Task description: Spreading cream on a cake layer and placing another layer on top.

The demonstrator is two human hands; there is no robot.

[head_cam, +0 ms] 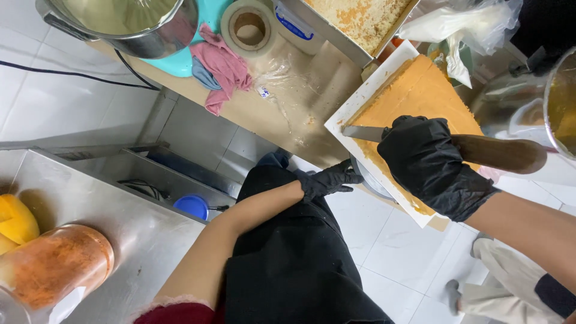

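A steel tray (336, 30) held pale crumbs. The orange cake (414, 96) lay flat on a white board (348, 117) at the counter's edge. The right hand (429, 159) gripped a knife (363, 133), fingers closed; the left hand (327, 180) curled under the board.

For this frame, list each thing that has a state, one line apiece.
right hand: gloved, shut on knife handle
knife: blade flat on the cake edge
orange cake: on white board, partly trimmed
white board: overhangs the counter edge
left hand: gloved, under the board's edge
tape roll: lying flat
pink cloth: crumpled
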